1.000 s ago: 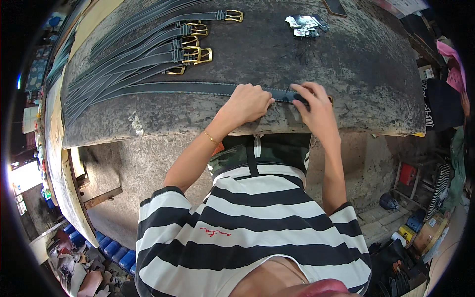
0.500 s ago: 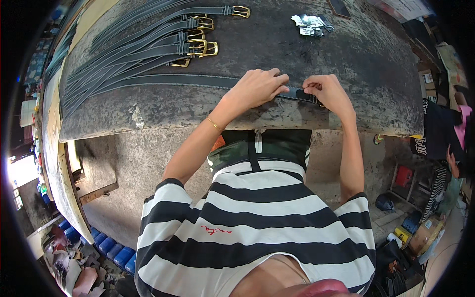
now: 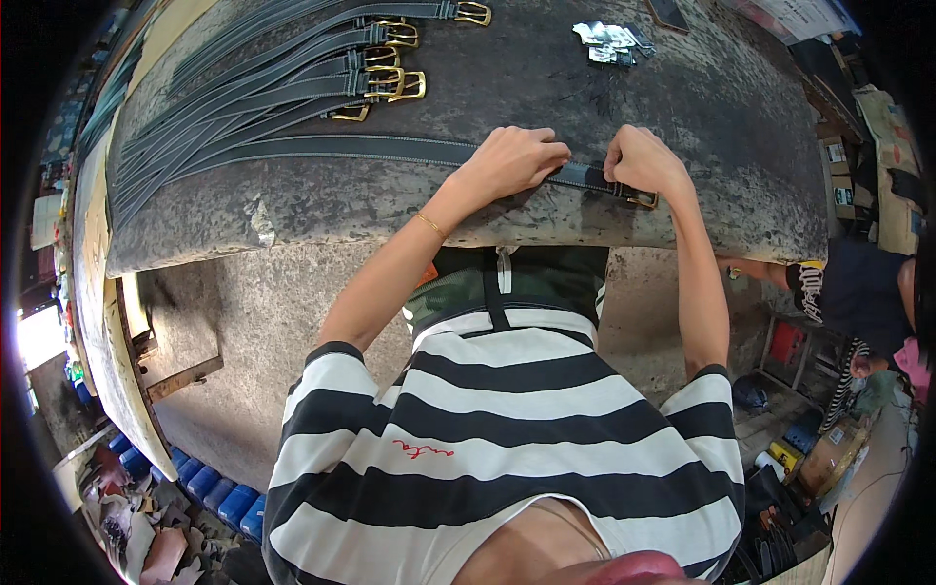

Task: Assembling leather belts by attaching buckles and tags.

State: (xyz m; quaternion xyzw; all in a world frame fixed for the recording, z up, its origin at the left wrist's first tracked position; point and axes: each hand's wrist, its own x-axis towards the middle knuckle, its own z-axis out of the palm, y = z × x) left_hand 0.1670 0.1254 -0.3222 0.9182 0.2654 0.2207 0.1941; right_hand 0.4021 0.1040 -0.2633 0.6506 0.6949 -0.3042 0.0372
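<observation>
The dark belt (image 3: 390, 147) lies along the desk (image 3: 741, 136), its gold buckle (image 3: 642, 201) at its right end. The left hand (image 3: 512, 164) rests over the belt with bent fingers; whether they grip it I cannot tell. The right hand (image 3: 648, 161) is at the belt just beside the buckle, its fingers curled together; what they pinch is hidden. Beyond the belt, to the left, lie more buckled belts (image 3: 312, 93); beyond it to the right, small silver pieces (image 3: 611, 41), too small to make out. The desk is worn and blotchy. Well below the belt on the left stand blue containers (image 3: 239, 504); to its lower right is another person (image 3: 868, 292), partly cut off. The belt's far left end merges indistinctly into the others. The desk's near edge runs just below the belt; scuffed desktop stretches between belt and silver pieces.
</observation>
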